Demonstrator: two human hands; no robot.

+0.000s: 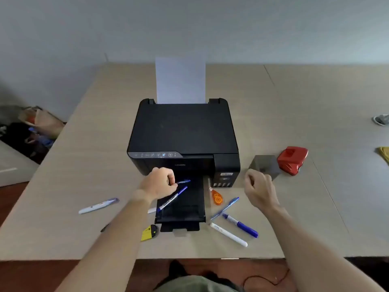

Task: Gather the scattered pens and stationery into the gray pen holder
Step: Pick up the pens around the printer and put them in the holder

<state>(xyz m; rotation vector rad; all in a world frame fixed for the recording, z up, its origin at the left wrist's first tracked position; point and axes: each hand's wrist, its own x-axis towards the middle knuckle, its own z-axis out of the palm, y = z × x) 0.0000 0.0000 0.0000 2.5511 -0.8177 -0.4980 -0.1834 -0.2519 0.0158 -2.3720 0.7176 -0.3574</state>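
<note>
My left hand [159, 182] is closed on a small blue pen [183, 182] above the printer's output tray [189, 209]. A second blue pen [173, 198] lies slanted on that tray just below the hand. My right hand [259, 189] hovers loosely curled and holds nothing, just in front of the gray pen holder [265, 165]. Between the hands and the table's near edge lie an orange correction tape [216, 197], a blue ballpoint [225, 208], a blue marker [240, 225] and a white marker [229, 234]. Another white marker [98, 205] lies at the left.
A black printer [183, 135] with upright paper [180, 80] fills the table's middle. A red hole punch [292, 160] sits right of the holder. A yellow-and-black object [149, 232] lies near the front edge, and bags [35, 127] rest on the floor at left.
</note>
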